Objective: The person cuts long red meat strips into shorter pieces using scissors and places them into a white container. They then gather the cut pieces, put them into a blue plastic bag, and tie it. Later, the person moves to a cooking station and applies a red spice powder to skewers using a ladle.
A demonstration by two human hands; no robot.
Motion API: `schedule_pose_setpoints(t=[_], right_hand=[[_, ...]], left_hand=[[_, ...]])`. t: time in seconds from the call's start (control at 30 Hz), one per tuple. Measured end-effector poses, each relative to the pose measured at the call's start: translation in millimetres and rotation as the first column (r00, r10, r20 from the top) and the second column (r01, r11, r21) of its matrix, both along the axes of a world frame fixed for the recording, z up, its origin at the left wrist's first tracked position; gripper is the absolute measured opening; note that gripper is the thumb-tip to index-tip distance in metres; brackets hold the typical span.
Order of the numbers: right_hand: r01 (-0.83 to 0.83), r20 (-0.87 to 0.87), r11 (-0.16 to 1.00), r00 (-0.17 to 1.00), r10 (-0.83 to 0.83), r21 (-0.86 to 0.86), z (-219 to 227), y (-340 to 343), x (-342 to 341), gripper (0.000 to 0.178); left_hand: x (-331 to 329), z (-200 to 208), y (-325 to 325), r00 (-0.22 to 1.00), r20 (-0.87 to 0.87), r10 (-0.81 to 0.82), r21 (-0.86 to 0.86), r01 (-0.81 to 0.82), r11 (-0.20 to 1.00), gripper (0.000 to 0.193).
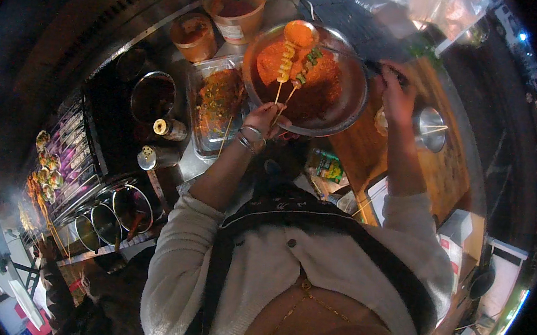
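My left hand [264, 120] is closed around the sticks of two skewers and holds them over a large metal bowl [359, 105]. One skewer [286, 62] carries yellowish folded pieces; the other skewer [306, 67] has green and dark pieces. Reddish-orange seasoning [318, 90] fills much of the bowl. At the bowl's right rim, my right hand [395, 92] grips the dark handle of a ladle [301, 34]. The ladle's round head, full of orange seasoning, is just beyond the skewer tips.
Left of the bowl stands a clear tray [203, 143] of seasoned food. Two tubs [234, 12] are behind it, shaker jars [169, 129] nearer. A smoking grill [69, 150] with skewers and lidless pots [130, 210] lies far left. A wooden board [438, 160] holds a small metal cup [431, 132].
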State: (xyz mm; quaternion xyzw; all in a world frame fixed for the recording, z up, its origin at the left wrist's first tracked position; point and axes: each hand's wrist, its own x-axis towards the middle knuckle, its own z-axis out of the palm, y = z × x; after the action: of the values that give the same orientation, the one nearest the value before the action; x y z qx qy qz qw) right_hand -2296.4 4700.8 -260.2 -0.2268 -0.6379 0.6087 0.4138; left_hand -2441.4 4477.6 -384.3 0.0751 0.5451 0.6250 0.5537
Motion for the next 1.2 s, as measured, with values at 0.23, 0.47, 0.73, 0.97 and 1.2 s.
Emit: schedule_pose_setpoints(t=[0.23,0.47,0.73,0.97,1.2], right_hand=[[-0.01,0.188,0.998,0.982,-0.003,0.064,1.8,-12.4,16.7,0.012],[0.009,0.04,0.999,0.999,-0.011,0.053,-5.4,8.9,-9.2,0.015],[0.007,0.04,0.999,0.999,-0.009,0.045,-2.4,10.3,-4.9,0.015],[0.009,0.104,0.991,0.994,-0.022,0.131,-0.2,9.7,1.0,0.016],[0.064,0.1,0.997,0.993,-0.061,-0.033,7.7,-0.5,9.8,0.015]], left_hand=[[-4.8,1.3,9.1,1.0,0.015,0.006,0.103,-0.008,0.995,0.028],[5.9,1.3,-9.0,0.998,-0.001,-0.07,0.054,0.07,0.996,0.026],[10.9,7.6,-20.3,0.998,0.026,-0.056,0.098,0.054,0.994,0.026],[8.0,3.7,-21.0,0.992,0.119,-0.033,0.138,0.016,0.99,0.029],[3.5,4.3,-16.1,0.981,0.183,-0.057,0.145,0.031,0.989,0.027]])
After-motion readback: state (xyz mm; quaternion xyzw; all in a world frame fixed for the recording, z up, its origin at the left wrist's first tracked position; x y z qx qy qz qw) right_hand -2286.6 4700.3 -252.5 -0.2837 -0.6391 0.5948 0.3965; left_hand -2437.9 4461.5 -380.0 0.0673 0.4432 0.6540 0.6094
